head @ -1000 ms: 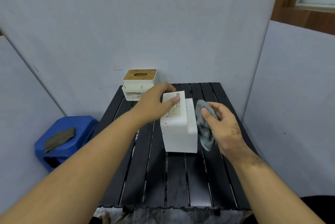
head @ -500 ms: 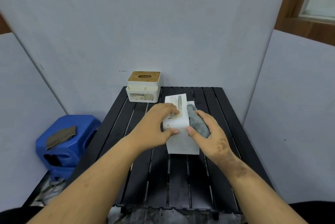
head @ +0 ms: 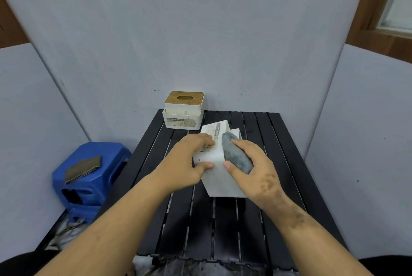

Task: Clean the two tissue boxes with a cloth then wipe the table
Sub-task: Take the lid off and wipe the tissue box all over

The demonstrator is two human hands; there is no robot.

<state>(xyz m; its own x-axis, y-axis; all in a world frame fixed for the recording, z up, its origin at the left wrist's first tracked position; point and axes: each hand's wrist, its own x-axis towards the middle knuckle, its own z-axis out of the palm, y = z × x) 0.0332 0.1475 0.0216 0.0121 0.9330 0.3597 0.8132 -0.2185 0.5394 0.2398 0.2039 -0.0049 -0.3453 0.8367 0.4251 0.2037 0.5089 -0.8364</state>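
A white tissue box [head: 219,170] lies tipped over mid-table [head: 285,153], its long axis running away from the person. The left hand [head: 187,162] grips its left edge; the right hand [head: 252,164] clutches a grey cloth [head: 236,153] against its top. A wooden-lidded tissue box [head: 183,109] stands upright at the far-left corner.

You have bare slats on the table [head: 223,231] toward you; the wood-lidded tissue box [head: 183,110] blocks its far-left corner

One head view, looking forward and down, close over table [head: 278,186]; wall panels at 12 o'clock; no second view.
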